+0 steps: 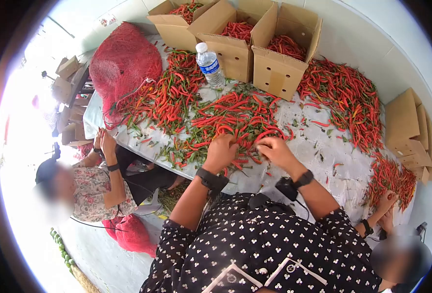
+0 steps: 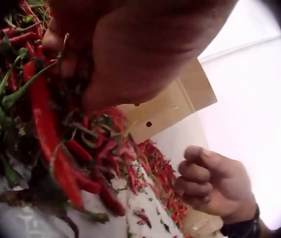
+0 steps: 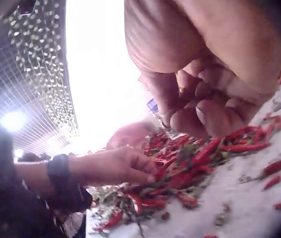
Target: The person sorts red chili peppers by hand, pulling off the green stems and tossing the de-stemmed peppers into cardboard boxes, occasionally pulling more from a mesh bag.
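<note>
working at the near edge of a heap of red chillies (image 1: 235, 117), spread over the white-covered table (image 1: 323, 151) right in front of the body. pressing the left hand (image 1: 220, 154) down into the heap, fingertips bunched and pinching among pods and green stems. holding the right hand (image 1: 277, 151) just beside it at the heap's edge, fingers curled in, thumb against the fingertips; cannot tell if gripping a pod or nothing at all.

judging the chillies very light, thin-skinned and smooth, bendy rather than stiff, and likely to snap or bruise under a hard squeeze or a sharp bend. seems best to take each one near the stem end, for the drier, firmer purchase of green cap and stalk over waxy skin, with a light pinch of thumb and two fingers. expect tangling of stems through neighbouring pods, and probably a few hangers-on with every lift; worth a small shake or a steadying touch from the other hand. probably wise to keep fingertips off any torn pod, given the stinging juice.

passing over, further back on the table, three open cardboard boxes (image 1: 277, 73) holding more chillies, a water bottle (image 1: 209, 63) standing against them, and a red mesh sack (image 1: 123, 63) lying to the left. sharing the table with a seated person (image 1: 96, 188) at the left.
</note>
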Motion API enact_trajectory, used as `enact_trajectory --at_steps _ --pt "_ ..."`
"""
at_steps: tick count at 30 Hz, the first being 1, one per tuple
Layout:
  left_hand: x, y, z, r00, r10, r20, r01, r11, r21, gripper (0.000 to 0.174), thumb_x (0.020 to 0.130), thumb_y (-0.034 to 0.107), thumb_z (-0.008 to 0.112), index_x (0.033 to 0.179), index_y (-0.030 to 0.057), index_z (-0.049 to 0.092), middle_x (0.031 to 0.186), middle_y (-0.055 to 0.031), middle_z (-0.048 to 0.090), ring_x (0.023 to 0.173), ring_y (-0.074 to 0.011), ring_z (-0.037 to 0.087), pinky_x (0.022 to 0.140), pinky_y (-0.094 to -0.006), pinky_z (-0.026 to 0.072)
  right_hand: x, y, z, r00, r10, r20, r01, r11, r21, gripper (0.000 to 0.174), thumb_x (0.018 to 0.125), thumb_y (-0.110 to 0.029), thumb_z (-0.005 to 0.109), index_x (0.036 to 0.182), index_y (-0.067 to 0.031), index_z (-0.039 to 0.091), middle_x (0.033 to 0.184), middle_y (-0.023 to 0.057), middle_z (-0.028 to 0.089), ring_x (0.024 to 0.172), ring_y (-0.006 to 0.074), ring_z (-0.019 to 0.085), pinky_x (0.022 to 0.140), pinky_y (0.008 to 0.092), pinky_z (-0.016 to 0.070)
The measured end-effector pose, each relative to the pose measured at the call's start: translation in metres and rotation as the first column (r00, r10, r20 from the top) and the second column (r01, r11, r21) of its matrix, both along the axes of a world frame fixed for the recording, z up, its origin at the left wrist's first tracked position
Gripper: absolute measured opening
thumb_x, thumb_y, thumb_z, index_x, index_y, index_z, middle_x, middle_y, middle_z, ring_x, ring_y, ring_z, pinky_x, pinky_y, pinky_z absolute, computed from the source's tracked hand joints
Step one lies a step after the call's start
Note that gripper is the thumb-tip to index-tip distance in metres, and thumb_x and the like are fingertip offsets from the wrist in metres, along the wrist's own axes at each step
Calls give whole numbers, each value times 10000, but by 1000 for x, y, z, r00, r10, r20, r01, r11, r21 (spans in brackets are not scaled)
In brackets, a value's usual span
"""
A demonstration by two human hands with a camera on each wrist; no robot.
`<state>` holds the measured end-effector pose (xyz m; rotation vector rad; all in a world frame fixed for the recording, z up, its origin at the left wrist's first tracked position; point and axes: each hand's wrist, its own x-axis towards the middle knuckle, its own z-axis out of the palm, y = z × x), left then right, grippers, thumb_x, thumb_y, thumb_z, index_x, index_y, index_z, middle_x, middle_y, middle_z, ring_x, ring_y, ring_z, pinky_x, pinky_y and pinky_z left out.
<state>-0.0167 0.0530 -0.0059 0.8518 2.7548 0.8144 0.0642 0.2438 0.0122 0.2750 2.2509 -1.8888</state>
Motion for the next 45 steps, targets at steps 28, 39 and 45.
enact_trajectory --at_steps 28,39,45 --pt "16 -3 34 889 -457 30 430 855 291 244 723 168 616 932 43 623 891 -112 598 781 -275 584 699 -359 470 19 75 -55 917 -399 23 383 861 -335 182 849 -164 481 733 -40 546 613 27 534 498 116 474 473 263 389" --pt "6 57 -7 964 -206 -166 166 960 -223 180 719 184 599 789 41 517 821 -121 545 699 -305 588 569 -407 478 51 49 -46 986 -55 -154 142 761 633 205 682 -150 604 828 -13 558 746 194 593 744 398 555 670 442 439" --pt "4 58 -11 935 -258 -244 179 936 -303 151 739 161 580 776 18 548 833 -135 568 650 -314 592 559 -374 486 46 51 -44 986 -156 52 129 933 337 168 784 -171 589 769 -10 545 686 105 573 549 189 544 514 314 428"
